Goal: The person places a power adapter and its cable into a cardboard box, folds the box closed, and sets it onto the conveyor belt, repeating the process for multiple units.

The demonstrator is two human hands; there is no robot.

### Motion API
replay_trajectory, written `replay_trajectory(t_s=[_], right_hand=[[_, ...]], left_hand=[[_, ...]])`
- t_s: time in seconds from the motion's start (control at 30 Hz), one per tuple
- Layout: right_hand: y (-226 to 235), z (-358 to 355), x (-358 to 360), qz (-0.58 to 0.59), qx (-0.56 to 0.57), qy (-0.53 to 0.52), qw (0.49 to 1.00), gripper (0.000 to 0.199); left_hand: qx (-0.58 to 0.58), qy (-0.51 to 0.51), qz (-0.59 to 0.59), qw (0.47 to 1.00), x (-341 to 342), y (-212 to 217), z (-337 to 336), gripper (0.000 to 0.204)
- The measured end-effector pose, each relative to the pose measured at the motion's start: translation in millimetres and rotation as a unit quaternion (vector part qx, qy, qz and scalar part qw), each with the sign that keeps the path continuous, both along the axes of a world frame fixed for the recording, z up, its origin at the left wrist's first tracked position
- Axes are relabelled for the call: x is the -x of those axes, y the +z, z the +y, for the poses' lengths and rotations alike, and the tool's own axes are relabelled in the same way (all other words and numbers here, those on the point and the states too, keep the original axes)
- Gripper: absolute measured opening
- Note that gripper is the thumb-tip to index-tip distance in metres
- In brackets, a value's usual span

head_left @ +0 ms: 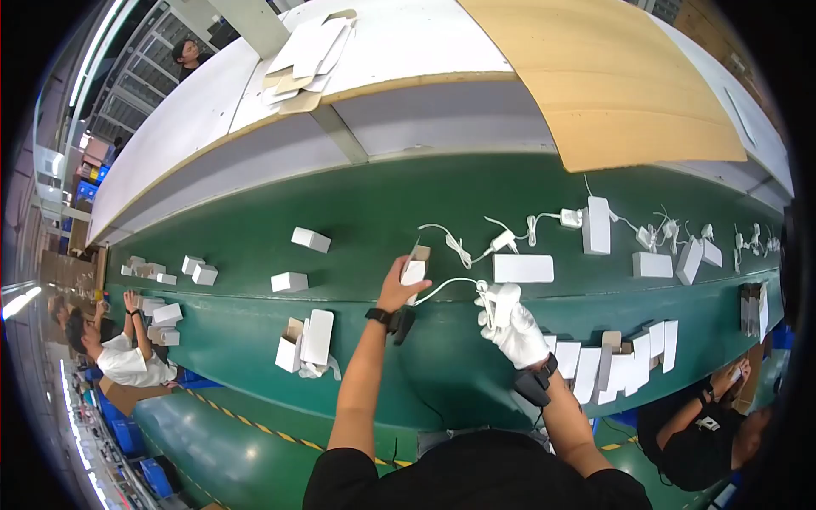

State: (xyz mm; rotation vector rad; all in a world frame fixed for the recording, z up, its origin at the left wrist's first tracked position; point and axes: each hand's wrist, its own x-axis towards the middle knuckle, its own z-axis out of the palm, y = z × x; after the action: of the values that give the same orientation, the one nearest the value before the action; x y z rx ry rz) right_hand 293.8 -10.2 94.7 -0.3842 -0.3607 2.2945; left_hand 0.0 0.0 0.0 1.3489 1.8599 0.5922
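Observation:
My bare left hand (394, 293) is closed around a small white box (414, 271) whose end flap stands up, showing brown card inside. In a white glove, my right hand (517, 336) grips a white power adapter (503, 304) with its cable bundled. From the adapter a white cord (446, 284) arcs over to the box in my left hand. Just beyond my right hand, a closed white box (523, 269) lies on the green bench, with another white adapter (503, 240) and its cord beside it.
More adapters with cords (571, 218) and white boxes (597, 225) trail off right. A row of white boxes (586, 374) lines the near right edge; an open box (290, 346) stands left. Brown cardboard (629, 93) overhangs from the shelf. Co-workers sit at far left (127, 361) and right (705, 433).

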Motion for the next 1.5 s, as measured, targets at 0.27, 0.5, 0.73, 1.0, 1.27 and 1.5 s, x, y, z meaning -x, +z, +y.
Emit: replay_trajectory(t_s=[0.27, 0.5, 0.73, 1.0, 1.27, 1.5], right_hand=[[48.6, -53.5, -64.3, -0.077, -0.135, 0.092, 0.984, 0.054], [120.7, -135.7, -100.1, -0.614, -0.716, 0.176, 0.282, 0.016], [118.6, -178.9, -114.3, -0.502, -0.722, 0.104, 0.464, 0.032], [91.6, -264.9, 8.8, -0.392, -0.375, -0.130, 0.830, 0.072], [96.2, -309.7, 120.9, -0.414, -0.256, -0.106, 0.867, 0.077], [98.6, -299.1, 161.6, -0.529, -0.381, -0.142, 0.745, 0.075]], left_hand=[[0.034, -0.157, -0.363, 0.918, -119.9, 124.9, -121.2, 0.096], [-0.112, -0.250, -0.130, 0.953, -215.4, 144.9, -203.4, 0.096], [-0.090, -0.234, -0.370, 0.894, -230.3, 169.1, -245.1, 0.091], [-0.049, 0.074, -0.669, 0.738, -138.1, 125.7, -299.4, 0.074], [-0.278, 0.127, -0.296, 0.905, -46.1, 173.8, -345.3, 0.051], [-0.363, 0.048, -0.264, 0.892, -4.3, 191.6, -323.8, 0.026]])
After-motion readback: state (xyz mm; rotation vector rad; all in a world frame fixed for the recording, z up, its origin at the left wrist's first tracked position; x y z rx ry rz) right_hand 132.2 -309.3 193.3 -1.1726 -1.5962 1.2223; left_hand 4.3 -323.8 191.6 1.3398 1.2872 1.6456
